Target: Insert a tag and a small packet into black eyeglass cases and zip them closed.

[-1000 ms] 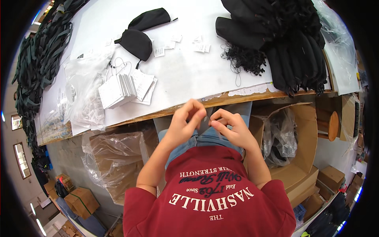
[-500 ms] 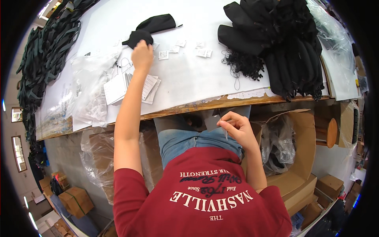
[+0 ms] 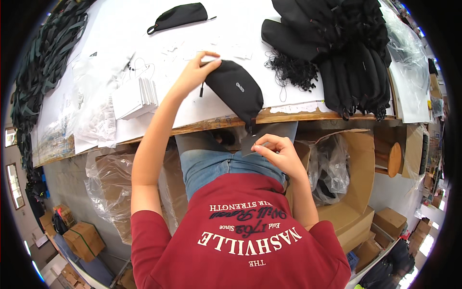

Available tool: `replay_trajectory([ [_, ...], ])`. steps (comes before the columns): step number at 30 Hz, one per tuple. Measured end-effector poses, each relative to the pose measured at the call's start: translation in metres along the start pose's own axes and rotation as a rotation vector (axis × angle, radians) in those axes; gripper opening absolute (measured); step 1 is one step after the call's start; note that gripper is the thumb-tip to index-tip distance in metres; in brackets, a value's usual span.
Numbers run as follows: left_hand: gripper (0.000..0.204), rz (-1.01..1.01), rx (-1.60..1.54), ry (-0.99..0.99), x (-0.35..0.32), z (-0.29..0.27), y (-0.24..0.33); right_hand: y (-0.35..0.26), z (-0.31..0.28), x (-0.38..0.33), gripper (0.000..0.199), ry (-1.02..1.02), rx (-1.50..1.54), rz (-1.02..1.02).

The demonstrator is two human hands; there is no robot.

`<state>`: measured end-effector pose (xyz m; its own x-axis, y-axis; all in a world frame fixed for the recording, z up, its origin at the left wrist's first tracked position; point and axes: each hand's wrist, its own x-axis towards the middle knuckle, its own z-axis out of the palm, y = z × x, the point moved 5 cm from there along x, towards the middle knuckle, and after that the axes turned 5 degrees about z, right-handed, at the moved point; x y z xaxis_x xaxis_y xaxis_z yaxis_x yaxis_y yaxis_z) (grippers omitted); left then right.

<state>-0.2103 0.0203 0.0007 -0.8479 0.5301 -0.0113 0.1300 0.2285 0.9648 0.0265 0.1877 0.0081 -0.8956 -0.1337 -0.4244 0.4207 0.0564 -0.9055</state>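
Note:
My left hand [image 3: 194,73] reaches over the white table [image 3: 120,29] and grips the end of a black zip pouch [image 3: 236,90]. The pouch lies on the table, with its lower end hanging over the near wooden edge. My right hand [image 3: 279,151] stays low over my lap, just below the table edge. It pinches a small grey tag [image 3: 250,143] between its fingertips. A second black pouch [image 3: 180,14] lies farther back on the table.
A big pile of black pouches [image 3: 337,43] and a bundle of black strings [image 3: 288,71] lie at the right. Small white tags [image 3: 175,48], a stack of white cards [image 3: 137,94] and plastic bags [image 3: 91,115] lie left. Black straps [image 3: 41,58] line the left edge. A lined cardboard box [image 3: 356,183] stands by my right knee.
My left hand left my lap, reached to the far pouches, and drew one black pouch back to the near table edge. My right hand stayed low with the tag.

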Motion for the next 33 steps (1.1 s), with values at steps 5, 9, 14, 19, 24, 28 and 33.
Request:
replay_trajectory([
  [5,0.034,0.523,0.840,0.481,-0.035,0.022,0.023,0.021,-0.014,0.001,0.012,0.183,-0.040,-0.005],
  [9,0.027,0.487,0.524,-0.054,-0.082,0.083,0.039,0.027,-0.030,0.002,0.014,0.460,-0.179,0.028],
  [14,0.035,0.447,0.528,-0.096,-0.111,0.131,0.018,0.027,-0.030,0.009,0.015,0.561,-0.419,0.048],
  [19,0.029,0.444,0.464,0.071,-0.118,0.123,0.024,0.027,-0.026,0.019,0.015,0.466,-0.265,0.015],
  [24,0.011,0.151,0.226,0.104,-0.135,0.100,0.020,0.012,-0.005,0.019,0.015,0.311,-0.233,-0.080],
  [28,0.014,-0.041,-0.047,0.107,-0.146,0.089,0.011,-0.001,0.008,0.020,0.015,0.227,-0.335,-0.183],
  [33,0.016,-0.074,-0.140,0.078,-0.154,0.077,0.012,-0.014,0.024,0.021,0.015,0.219,-0.510,-0.386],
])
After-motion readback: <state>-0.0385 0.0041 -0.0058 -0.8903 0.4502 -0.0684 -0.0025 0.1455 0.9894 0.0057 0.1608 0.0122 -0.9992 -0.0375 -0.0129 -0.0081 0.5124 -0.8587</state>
